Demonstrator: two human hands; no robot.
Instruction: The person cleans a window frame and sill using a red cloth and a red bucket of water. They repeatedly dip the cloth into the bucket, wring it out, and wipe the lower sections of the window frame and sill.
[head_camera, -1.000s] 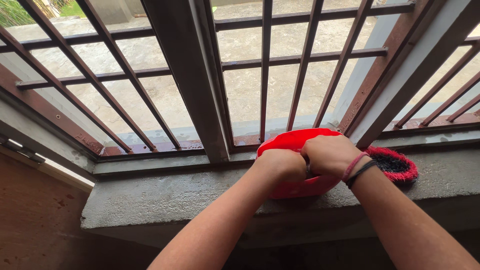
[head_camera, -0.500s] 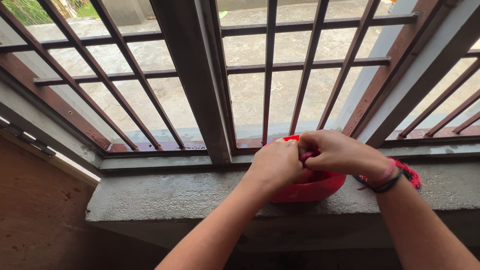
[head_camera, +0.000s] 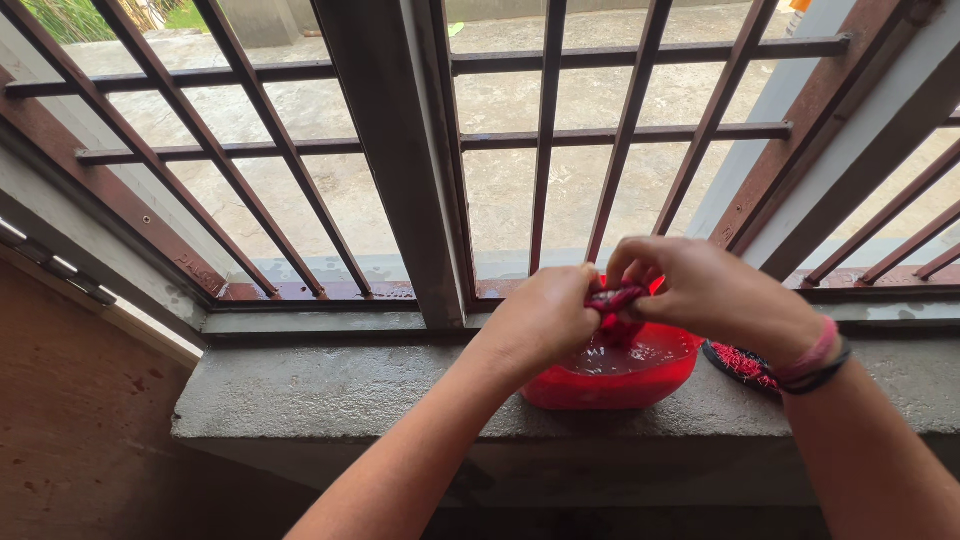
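Two bare arms are reaching up from the bottom of the view. The left hand (head_camera: 545, 318) is curling tight around one end of a wet red cloth (head_camera: 614, 299). The right hand (head_camera: 700, 292) is pinching the other end with bent fingers. Both hands are gripping the cloth, and it is stretching between them in a twisted lump. The right wrist is wearing a pink band and a dark band (head_camera: 815, 362).

The cloth is hanging just above a red bowl (head_camera: 610, 375) with water in it. The bowl is sitting on a grey stone ledge (head_camera: 330, 385). A red scrubby pad (head_camera: 742, 362) is lying on the ledge just beside the bowl, partly hiding behind the right wrist.

Behind the ledge, brown metal window bars (head_camera: 545, 130) are standing up and crossing. Past the bars, pale concrete ground (head_camera: 500, 190) is showing outside.
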